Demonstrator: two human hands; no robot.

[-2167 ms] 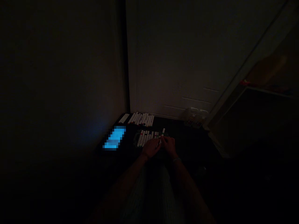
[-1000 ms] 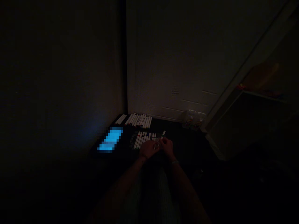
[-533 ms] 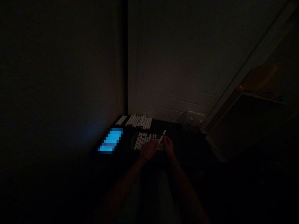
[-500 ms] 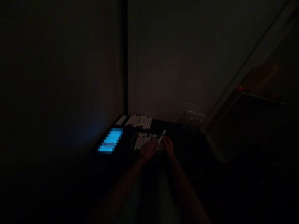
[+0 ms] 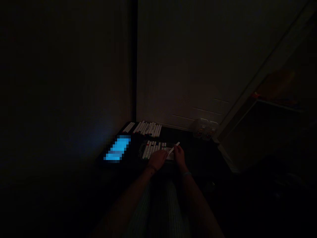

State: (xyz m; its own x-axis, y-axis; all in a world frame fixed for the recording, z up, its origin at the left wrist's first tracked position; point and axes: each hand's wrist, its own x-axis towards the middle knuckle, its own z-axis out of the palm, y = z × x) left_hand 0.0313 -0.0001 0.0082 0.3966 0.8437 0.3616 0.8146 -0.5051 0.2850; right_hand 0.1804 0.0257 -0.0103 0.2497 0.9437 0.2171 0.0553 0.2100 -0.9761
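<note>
A white marker (image 5: 173, 149) slants between my two hands over a clear case. My right hand (image 5: 180, 156) is closed around its upper part. My left hand (image 5: 158, 159) has its fingers bent at the marker's lower end and seems to pinch it, though the dim light blurs the fingertips. Beneath and left of the hands, the clear case (image 5: 141, 152) holds several white markers (image 5: 148, 150) in rows, some with coloured bands. My left hand hides part of the case and the lower markers.
The dark table (image 5: 198, 158) stands against a wall. A row of loose white markers (image 5: 148, 129) lies at its back, with a smaller group (image 5: 128, 127) to the left. A blurred bright blue screen (image 5: 117, 148) lies at left. Clear containers (image 5: 205, 129) stand at the back right.
The marker has tilted flatter, its top end moving right and slightly down. My right hand has shifted a little right; my left hand has stayed nearly still.
</note>
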